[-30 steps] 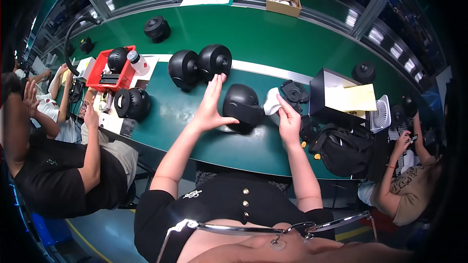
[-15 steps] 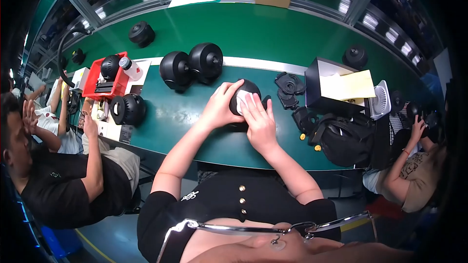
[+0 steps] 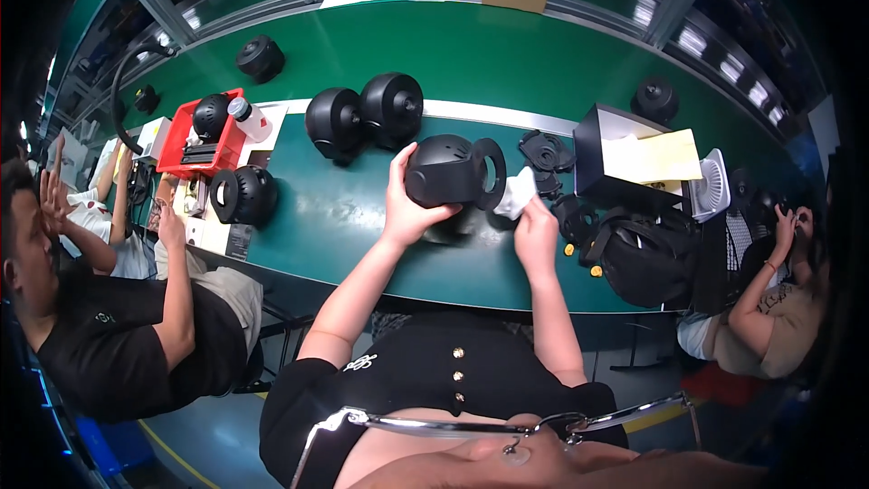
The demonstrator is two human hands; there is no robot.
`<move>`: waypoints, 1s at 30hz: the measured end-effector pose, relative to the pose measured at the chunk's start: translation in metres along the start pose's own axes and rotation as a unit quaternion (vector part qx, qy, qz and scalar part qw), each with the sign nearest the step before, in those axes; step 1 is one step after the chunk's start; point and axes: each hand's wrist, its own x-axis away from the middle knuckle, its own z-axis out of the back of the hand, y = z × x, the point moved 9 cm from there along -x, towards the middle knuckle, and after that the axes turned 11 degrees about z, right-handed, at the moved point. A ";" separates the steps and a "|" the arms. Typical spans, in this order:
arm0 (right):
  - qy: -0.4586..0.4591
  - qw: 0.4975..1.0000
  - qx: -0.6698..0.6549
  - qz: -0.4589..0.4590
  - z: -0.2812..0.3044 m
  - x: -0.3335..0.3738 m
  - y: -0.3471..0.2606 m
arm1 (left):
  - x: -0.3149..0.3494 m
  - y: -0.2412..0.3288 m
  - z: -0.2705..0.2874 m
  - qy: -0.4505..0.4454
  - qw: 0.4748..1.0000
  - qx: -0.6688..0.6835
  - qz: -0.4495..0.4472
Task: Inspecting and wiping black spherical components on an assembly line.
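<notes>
My left hand [image 3: 405, 204] grips a round black plastic housing [image 3: 441, 172] by its left side, fingers behind and thumb beneath. A flat ring-shaped bracket [image 3: 491, 174] stands out on the housing's right side. Just right of that ring, my right hand [image 3: 538, 228] pinches a crumpled white cloth [image 3: 518, 193], held apart from the housing's main body. Two more black round units [image 3: 391, 110] stand close together on the green mat, beyond my left hand. Dark molded parts [image 3: 547, 152] lie to the right of the cloth.
At left are a red bin [image 3: 231, 147], a clear bottle [image 3: 251, 119] and another black unit [image 3: 246, 196]. A black box [image 3: 602, 177] with papers, a white fan [image 3: 713, 183] and a black bag [image 3: 641, 258] occupy the right. People sit on both sides.
The housing has turned in my left hand, bringing its ring bracket into view. My right hand has drawn the white cloth off its surface and moved right.
</notes>
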 end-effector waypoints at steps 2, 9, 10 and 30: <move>0.021 0.999 -0.033 -0.002 0.009 -0.009 -0.005 | 0.003 0.002 0.010 0.005 0.995 0.086 -0.047; 0.102 0.983 -0.150 -0.004 0.015 -0.021 -0.033 | 0.013 -0.008 0.018 0.004 0.967 0.253 -0.034; 0.104 0.984 -0.140 0.022 0.016 -0.023 -0.045 | 0.013 -0.009 0.017 0.002 0.967 0.254 -0.034; -0.187 0.976 0.111 0.002 -0.034 -0.018 0.001 | 0.053 -0.056 0.133 0.152 0.904 0.395 -0.047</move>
